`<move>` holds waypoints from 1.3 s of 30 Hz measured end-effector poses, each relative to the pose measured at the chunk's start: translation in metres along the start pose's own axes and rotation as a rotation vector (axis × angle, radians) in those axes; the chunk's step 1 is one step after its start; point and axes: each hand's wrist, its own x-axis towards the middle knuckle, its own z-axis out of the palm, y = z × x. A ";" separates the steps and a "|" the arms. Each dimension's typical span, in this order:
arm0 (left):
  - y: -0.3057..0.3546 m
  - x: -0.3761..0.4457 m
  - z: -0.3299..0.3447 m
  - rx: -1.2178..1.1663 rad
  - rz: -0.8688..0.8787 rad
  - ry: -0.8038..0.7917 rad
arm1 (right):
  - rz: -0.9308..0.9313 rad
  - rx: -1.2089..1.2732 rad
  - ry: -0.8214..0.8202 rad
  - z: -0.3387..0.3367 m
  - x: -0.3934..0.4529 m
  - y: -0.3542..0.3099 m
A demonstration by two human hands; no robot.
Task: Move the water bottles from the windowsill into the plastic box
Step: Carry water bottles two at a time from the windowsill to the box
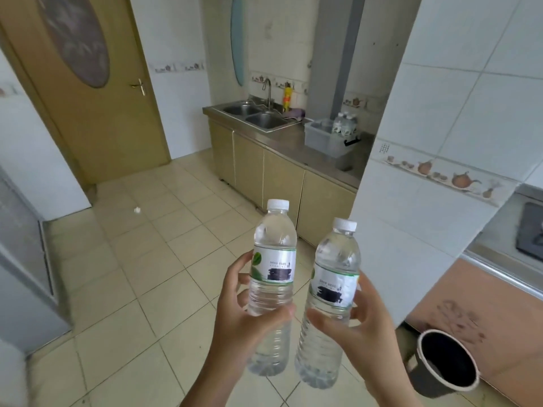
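Note:
I hold two clear water bottles with white caps upright in front of me, over the tiled floor. My left hand (244,315) grips the left bottle (273,259) around its middle. My right hand (352,327) grips the right bottle (335,274), which tilts slightly. Far ahead, the translucent plastic box (323,139) stands on the steel counter to the right of the sink, with a few bottles (345,124) standing inside it. The windowsill is not in view.
A double steel sink (255,113) with a tap sits on beige cabinets (282,177). A white tiled wall corner (411,201) juts out on the right. A dark bin (443,362) stands low right. A wooden door (88,98) is at the left.

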 end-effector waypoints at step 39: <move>-0.095 0.811 0.107 -0.012 -0.112 -0.187 | 0.031 -0.162 0.204 0.124 0.783 0.082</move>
